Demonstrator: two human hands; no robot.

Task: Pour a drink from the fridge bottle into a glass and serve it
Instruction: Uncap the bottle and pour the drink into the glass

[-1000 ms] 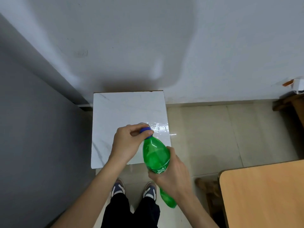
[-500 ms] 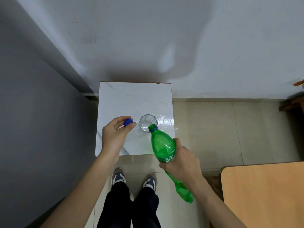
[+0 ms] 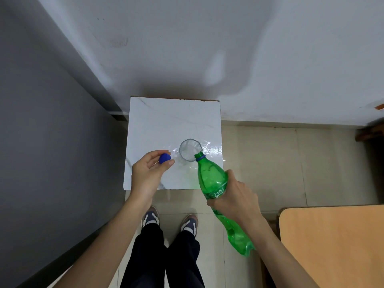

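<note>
A clear glass (image 3: 189, 149) stands on the small white marble-look table (image 3: 158, 125), near its right front. My right hand (image 3: 235, 199) grips a green Sprite bottle (image 3: 209, 179) around its label; the bottle is tilted with its uncapped mouth at the glass's right rim. No liquid stream is visible. My left hand (image 3: 148, 175) hovers over the table's left front and pinches the blue cap (image 3: 164, 158) between thumb and fingers, left of the glass.
A grey wall or cabinet face (image 3: 41, 142) runs along the left of the table. A white wall (image 3: 207, 48) stands behind it. A wooden table corner (image 3: 332, 246) sits at the lower right. My legs and shoes (image 3: 170, 223) are on the tiled floor below.
My left hand twisted the blue cap off the bottle and moved left with it, uncovering the glass. My right hand tilted the bottle's mouth to the glass rim.
</note>
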